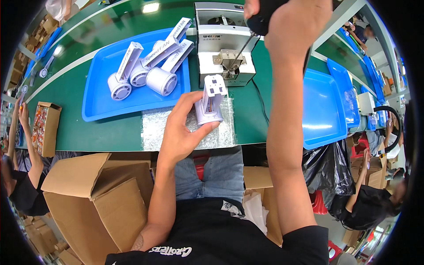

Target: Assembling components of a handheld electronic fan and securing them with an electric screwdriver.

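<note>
White fan part (210,102) sits upright in our left hand (183,128), fingers wrapped round its base, just above the foil-like mat (154,128) on the green bench (66,97). Our right hand (296,26) is closed round a black electric screwdriver (260,20), its bit down at the grey screw feeder box (223,48). Three more white fan parts (148,66) lie in the blue tray (101,106) to the left; another blue tray (322,110) sits right.

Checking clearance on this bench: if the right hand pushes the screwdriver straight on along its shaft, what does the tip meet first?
Likely the metal fixture on the grey machine; the right hand aims the screwdriver there, though depth is unclear.
</note>
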`<act>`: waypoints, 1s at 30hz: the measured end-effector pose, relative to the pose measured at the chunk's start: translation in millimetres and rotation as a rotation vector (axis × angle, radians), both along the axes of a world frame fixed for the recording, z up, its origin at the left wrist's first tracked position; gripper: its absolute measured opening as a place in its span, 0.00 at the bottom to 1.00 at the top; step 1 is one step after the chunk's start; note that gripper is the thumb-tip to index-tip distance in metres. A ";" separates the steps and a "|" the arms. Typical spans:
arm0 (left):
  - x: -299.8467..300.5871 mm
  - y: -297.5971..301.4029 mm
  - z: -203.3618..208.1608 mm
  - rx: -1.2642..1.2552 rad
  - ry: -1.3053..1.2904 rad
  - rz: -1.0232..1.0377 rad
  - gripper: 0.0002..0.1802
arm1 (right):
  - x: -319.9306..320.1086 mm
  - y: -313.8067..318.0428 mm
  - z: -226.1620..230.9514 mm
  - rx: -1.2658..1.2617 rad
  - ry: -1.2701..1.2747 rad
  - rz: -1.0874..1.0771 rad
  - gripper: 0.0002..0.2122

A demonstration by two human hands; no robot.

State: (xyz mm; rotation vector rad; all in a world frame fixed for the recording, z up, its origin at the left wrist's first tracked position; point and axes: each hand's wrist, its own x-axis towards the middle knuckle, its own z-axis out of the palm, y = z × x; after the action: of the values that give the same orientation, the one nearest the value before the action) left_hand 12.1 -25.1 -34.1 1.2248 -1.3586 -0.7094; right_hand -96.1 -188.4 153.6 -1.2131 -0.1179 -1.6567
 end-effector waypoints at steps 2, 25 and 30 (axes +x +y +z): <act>-0.2 1.9 0.8 0.004 0.001 0.009 0.34 | -4.6 -3.8 -9.4 -0.236 0.218 -0.279 0.21; -11.7 0.0 7.8 -0.029 -0.008 0.145 0.35 | 0.7 62.9 0.9 -0.050 -0.033 0.170 0.40; -9.3 1.0 9.4 0.006 -0.039 0.118 0.36 | 5.7 63.6 -0.6 -0.042 -0.031 0.198 0.40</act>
State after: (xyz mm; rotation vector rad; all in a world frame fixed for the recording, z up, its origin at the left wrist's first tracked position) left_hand 2.8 -24.1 -24.7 1.3174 -1.3054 -0.6098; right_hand -90.4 -124.8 153.0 -1.1685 -0.2848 -1.5069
